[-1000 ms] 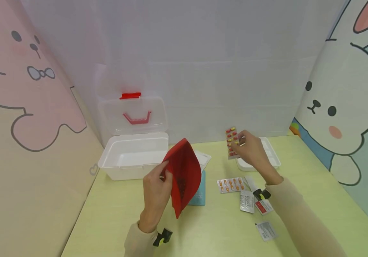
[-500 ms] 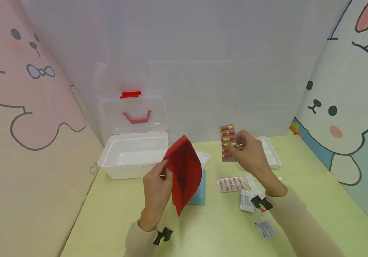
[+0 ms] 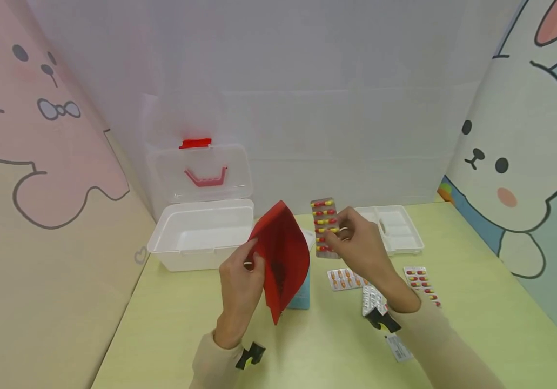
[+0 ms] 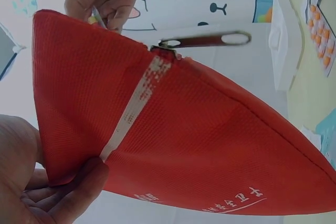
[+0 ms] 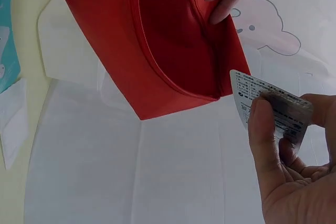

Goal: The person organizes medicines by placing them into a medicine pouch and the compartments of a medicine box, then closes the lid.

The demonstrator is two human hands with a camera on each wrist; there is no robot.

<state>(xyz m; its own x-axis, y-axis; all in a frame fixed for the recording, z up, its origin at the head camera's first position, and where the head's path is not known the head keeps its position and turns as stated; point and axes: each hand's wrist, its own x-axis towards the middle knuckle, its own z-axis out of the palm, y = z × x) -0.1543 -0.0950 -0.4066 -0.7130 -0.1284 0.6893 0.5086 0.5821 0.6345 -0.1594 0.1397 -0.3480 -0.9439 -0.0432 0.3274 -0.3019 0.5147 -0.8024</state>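
My left hand (image 3: 240,281) pinches the edge of a red zippered pouch (image 3: 285,254), held up above the table with its mouth gaping to the right. In the left wrist view the zipper pull (image 4: 210,39) and white lettering show on the pouch. My right hand (image 3: 363,246) holds a blister pack of red and yellow capsules (image 3: 324,221) between thumb and fingers, just right of the pouch and apart from it. The pack's printed silver back (image 5: 268,98) faces the right wrist camera, near the pouch's opening.
Behind on the left stands an open white box (image 3: 200,235) with its clear lid raised. A white tray (image 3: 404,229) lies at the back right. On the table are an orange capsule pack (image 3: 346,279), a silver pack (image 3: 371,298), another red-yellow pack (image 3: 416,278), a sachet (image 3: 398,348) and a blue packet (image 3: 300,297).
My right hand has moved left with the capsule pack, away from the white tray and closer to the pouch. The left hand and pouch have shifted only slightly right.
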